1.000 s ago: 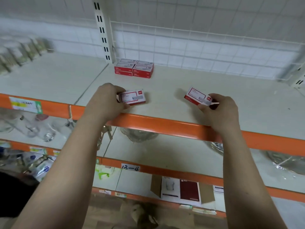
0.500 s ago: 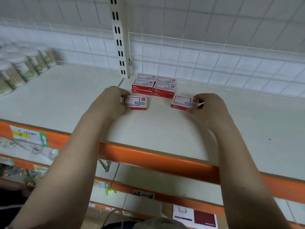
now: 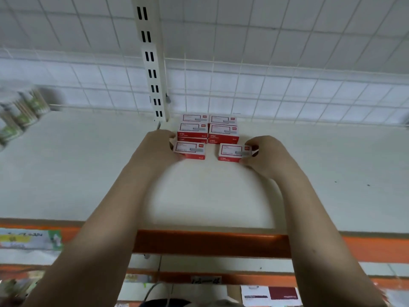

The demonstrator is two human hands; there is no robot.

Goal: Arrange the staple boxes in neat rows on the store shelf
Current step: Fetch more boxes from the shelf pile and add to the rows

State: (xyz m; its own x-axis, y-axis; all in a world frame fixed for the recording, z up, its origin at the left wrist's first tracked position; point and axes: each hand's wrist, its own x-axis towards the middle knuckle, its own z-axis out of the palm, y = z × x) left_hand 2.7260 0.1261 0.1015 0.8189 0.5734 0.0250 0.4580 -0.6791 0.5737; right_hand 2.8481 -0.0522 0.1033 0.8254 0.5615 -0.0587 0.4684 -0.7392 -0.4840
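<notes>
Several red-and-white staple boxes (image 3: 208, 128) stand stacked in two columns at the back of the white shelf (image 3: 88, 173), against the wire grid. My left hand (image 3: 158, 147) grips one staple box (image 3: 190, 150) by its left end, just in front of the left column. My right hand (image 3: 266, 152) grips another staple box (image 3: 233, 152) by its right end, in front of the right column with a small gap. Both held boxes lie flat, at or just above the shelf surface.
A slotted white upright (image 3: 152, 63) rises just left of the stack. Blurred green-labelled containers (image 3: 20, 114) stand at the far left of the shelf. The orange front rail (image 3: 210, 244) runs under my forearms, with lower shelves and a price label (image 3: 28, 239) below.
Both hands have carried their boxes from the shelf's front edge back to the stack. The boxes now sit right in front of the two columns, and the view has moved in closer.
</notes>
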